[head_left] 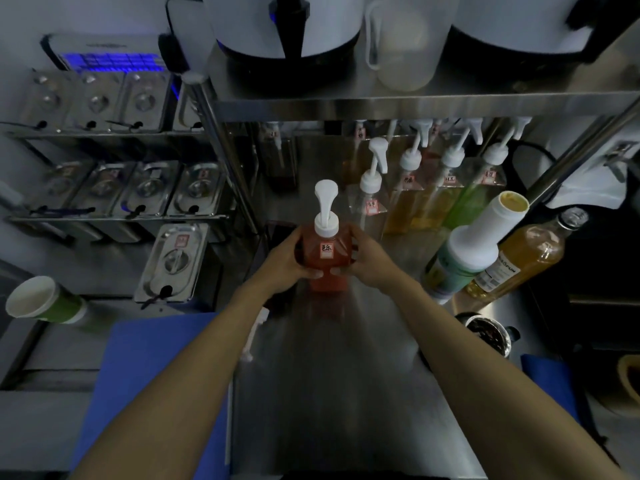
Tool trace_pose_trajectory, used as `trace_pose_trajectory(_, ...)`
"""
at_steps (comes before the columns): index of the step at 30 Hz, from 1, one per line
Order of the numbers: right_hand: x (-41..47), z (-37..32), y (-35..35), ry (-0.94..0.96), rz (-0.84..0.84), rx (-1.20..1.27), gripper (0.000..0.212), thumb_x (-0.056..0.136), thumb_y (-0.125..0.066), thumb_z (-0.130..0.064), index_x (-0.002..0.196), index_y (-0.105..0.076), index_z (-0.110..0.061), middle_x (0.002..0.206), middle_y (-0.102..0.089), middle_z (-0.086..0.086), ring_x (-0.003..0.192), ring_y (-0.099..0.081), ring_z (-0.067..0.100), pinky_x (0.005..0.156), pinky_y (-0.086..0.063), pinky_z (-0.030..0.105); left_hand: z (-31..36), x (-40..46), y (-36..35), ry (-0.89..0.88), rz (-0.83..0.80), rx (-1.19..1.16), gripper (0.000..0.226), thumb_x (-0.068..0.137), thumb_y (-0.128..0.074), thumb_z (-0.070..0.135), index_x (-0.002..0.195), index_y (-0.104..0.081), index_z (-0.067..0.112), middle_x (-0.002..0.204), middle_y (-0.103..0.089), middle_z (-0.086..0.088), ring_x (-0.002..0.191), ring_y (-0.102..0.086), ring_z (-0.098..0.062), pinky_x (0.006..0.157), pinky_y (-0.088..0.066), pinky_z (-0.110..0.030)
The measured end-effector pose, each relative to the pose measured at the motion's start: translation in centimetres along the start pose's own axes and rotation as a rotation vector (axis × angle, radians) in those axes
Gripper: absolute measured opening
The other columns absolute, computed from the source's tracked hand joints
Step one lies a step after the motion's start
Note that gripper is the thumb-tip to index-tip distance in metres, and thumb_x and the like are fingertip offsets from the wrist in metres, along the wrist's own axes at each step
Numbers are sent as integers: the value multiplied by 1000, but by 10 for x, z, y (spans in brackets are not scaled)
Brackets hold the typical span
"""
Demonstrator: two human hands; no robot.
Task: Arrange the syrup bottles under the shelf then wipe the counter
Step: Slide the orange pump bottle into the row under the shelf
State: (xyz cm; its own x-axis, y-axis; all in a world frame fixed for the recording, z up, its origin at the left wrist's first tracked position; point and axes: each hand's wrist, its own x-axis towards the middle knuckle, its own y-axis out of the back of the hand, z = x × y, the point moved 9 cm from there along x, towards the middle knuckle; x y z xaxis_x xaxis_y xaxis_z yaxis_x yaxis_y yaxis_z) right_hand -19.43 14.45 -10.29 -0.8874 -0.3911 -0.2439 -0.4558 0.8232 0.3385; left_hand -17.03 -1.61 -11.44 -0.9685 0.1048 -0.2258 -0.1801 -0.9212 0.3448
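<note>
A red syrup pump bottle (325,261) is being held upright on the steel table (346,375), just in front of the shelf (415,102). It is being gripped from both sides: the left hand (287,258) is being wrapped round its left face with the thumb across the front, and the right hand (367,259) is being curled round its right face. A white pump head (325,199) is being carried on top of the bottle, and a small red-bordered label is being shown on its shoulder; the characters are too small to be read with confidence.

Under the shelf, behind and to the right of the held bottle, a row of pump bottles is being kept: a clear one (369,199) nearest, then amber ones (408,202), then a green one (474,199). More pump tops are being seen behind them in shadow.

Further right, a white-necked bottle with a yellow cap (471,244) and an amber glass bottle (526,254) are being seen leaning in the wide-angle view.

To the left, lidded steel containers (173,261) are being stored on a rack. A green paper cup (45,301) is being seen at the far left, and a blue board (156,375) is lying beside the table surface. On the shelf, a translucent jug (398,43) is being kept between two large white dispensers (287,26).
</note>
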Motion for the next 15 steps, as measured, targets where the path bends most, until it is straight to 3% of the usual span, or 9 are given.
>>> trace_pose_trajectory(3,18,-16,1,17,26,-46,82,66,-84,0,133,-40,-16,119,-61,-1,114,-60,23,98,-50,48,0,18,18,8,29,17,98,58,-91,8,142,-44,25,131,-63,6,124,-57,-15,108,-45,-46)
trace_pose_trajectory(7,40,-33,3,71,52,-120,88,65,-85,-1,137,-37,-15,131,-58,7,122,-55,24,103,-46,49,4,40,33,-9,23,42,97,58,-91,10,141,-43,28,132,-62,5,124,-57,-17,108,-44,-46)
trace_pose_trajectory(10,52,-38,6,88,74,-188,87,64,-85,-2,138,-39,-10,132,-58,8,123,-54,26,103,-45,49,3,53,36,-18,11,51,99,60,-89,11,142,-40,35,128,-61,17,121,-56,-7,104,-44,-32)
trace_pose_trajectory(12,59,-40,9,99,119,-223,83,64,-85,-2,134,-42,-7,129,-59,9,119,-56,26,101,-46,47,0,63,38,-13,8,45,96,61,-89,8,138,-40,40,116,-61,29,112,-57,6,93,-44,-17)
trace_pose_trajectory(15,63,-44,12,125,190,-274,80,64,-84,-3,133,-44,-5,127,-62,9,117,-58,26,99,-47,41,0,74,41,-29,11,36,95,61,-89,5,139,-43,33,109,-61,32,105,-58,15,81,-43,-3)
